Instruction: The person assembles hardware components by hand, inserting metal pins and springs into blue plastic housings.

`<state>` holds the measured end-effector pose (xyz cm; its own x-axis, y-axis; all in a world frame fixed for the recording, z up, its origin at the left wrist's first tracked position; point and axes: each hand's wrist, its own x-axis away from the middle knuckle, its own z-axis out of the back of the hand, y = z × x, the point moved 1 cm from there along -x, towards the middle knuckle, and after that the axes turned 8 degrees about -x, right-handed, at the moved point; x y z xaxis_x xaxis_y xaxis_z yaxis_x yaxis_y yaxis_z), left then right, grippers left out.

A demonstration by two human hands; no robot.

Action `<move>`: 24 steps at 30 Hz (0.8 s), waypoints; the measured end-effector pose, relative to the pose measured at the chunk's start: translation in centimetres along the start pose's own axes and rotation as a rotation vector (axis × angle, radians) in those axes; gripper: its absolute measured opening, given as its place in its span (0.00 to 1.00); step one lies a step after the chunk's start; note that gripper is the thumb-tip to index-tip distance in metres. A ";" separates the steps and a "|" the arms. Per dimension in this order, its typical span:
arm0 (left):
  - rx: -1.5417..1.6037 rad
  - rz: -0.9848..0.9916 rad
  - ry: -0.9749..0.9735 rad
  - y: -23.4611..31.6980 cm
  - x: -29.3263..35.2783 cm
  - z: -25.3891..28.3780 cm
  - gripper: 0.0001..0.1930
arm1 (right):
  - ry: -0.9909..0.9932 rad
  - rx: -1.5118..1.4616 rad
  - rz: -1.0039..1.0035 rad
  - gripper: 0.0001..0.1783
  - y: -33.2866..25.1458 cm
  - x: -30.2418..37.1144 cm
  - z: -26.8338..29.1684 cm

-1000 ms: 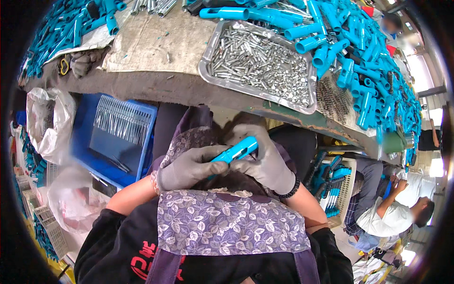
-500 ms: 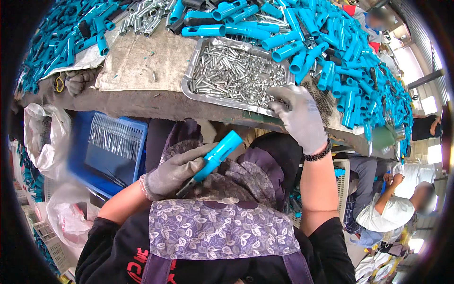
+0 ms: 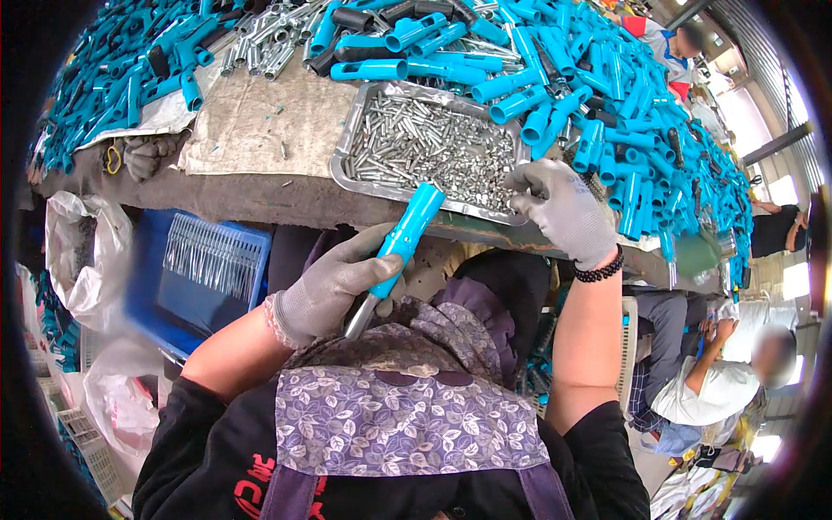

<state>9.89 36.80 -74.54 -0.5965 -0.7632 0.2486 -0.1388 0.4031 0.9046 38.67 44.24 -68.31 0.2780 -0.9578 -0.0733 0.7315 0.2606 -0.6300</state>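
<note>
1. Tube, teal, slants up and rightward in the gloved left hand; its upper end overlaps the near rim of the tray in view.
2. Left fingers wrap firmly round it. A metal rod sticks out of its lower end, toward the apron.
3. Right hand, also gloved, is at the tray's right end, fingers bent and close together by the metal bits; whether they pinch one, I cannot tell.
4. Teal parts heap up behind and right of the tray.
5. Cloth lies left of it; a blue bin stands lower left.
</note>
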 end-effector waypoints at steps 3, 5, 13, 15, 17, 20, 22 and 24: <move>0.015 0.031 -0.026 0.3 0.0 -0.4 0.27 | -0.054 0.168 0.108 0.09 0.4 -0.2 -0.5; 0.014 0.019 -0.024 0.3 -0.2 -0.7 0.27 | -0.058 0.209 0.059 0.08 0.0 -0.4 -0.9; 0.002 0.023 -0.020 1.1 -0.9 -0.6 0.26 | 0.091 0.052 0.156 0.10 -0.1 -0.3 -1.1; 0.001 0.020 0.012 1.2 -0.9 -0.8 0.26 | 0.055 0.098 0.198 0.10 0.0 -0.5 -1.7; 0.004 0.022 0.017 0.9 -1.2 -0.6 0.26 | -0.018 0.131 0.145 0.09 -0.3 -0.9 -2.1; 0.009 0.025 0.008 1.1 -1.3 -0.9 0.26 | -0.013 0.150 0.130 0.11 0.3 -1.1 -2.4; 0.010 0.024 0.000 1.2 -1.3 -1.0 0.26 | -0.018 0.111 0.097 0.10 -0.2 -0.9 -1.9; 0.064 0.024 -0.004 1.1 -1.5 -0.8 0.24 | 0.072 -0.095 0.043 0.08 -0.5 -0.4 -1.7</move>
<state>11.28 37.95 -73.59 -0.6037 -0.7508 0.2681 -0.1745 0.4526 0.8745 37.11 44.32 -69.31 0.2600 -0.9531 -0.1550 0.6569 0.2922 -0.6951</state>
